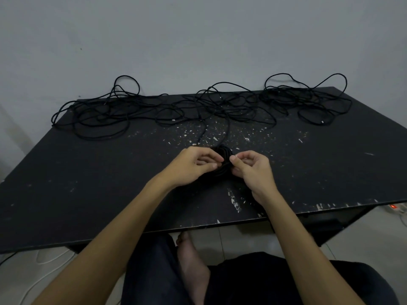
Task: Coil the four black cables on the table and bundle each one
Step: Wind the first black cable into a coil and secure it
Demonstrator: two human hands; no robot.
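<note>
- The person's left hand [193, 166] is curling its fingers and thumb round the left side of a small black coil [223, 161], holding it just above the middle of the black table [88, 183].
- The right hand [253, 170] is pinching the coil's right side between thumb and bent fingers.
- Two strands are running from the coil back to the loose tangle of cables [220, 104], which is lying along the table's far edge by the wall.
- A power strip [396, 207] with a red light is lying on the floor, right of the table.
- A bare foot [189, 256] is resting beneath the table's near edge.
</note>
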